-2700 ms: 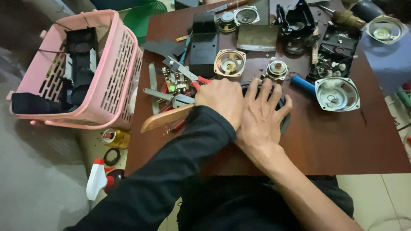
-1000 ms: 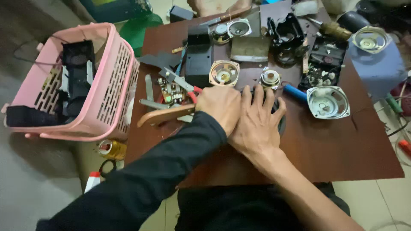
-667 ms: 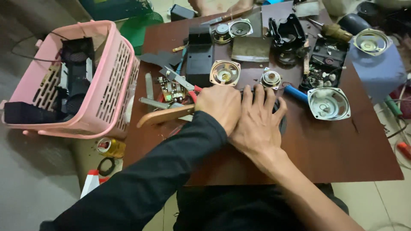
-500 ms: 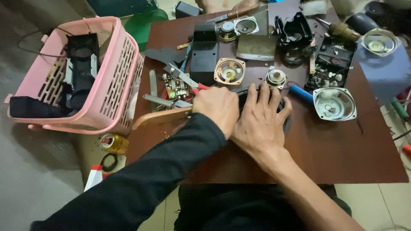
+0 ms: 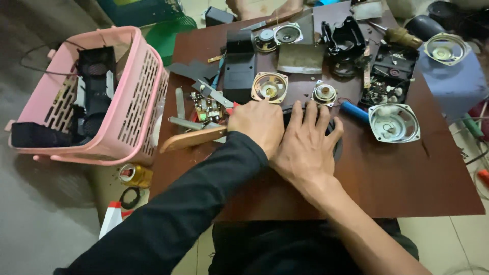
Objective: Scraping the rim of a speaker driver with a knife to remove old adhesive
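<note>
1. Since the earlier frames our two hands have hardly shifted; only the view has drifted a little, and the dark round speaker part (image 5: 337, 147) still lies beneath them on the brown wooden table (image 5: 407, 183).
2. Our right hand (image 5: 308, 145) lies flat with fingers spread, covering nearly all of that dark round part; only its black rim shows past the fingertips and at the hand's right edge.
3. Our left hand (image 5: 259, 125), in a black sleeve, is curled and pressed against the right hand's side. We cannot tell what it pinches, if anything.
4. Just left of the left hand lie a tan wooden-handled tool (image 5: 191, 139) and a small green circuit board (image 5: 205, 107).
5. Beyond the hands sit a gold-coned small speaker (image 5: 269, 87) and a small silver round magnet piece (image 5: 324, 93); right of the hands rests a silver square-framed speaker (image 5: 394, 122), with a blue cylinder (image 5: 354, 110) between.
6. Left of the table stands a pink slotted plastic basket (image 5: 145, 97) holding black casings.
7. Below the basket, on the floor, lie a yellow metal can (image 5: 135, 175) and a white bottle with red cap (image 5: 113, 222).
</note>
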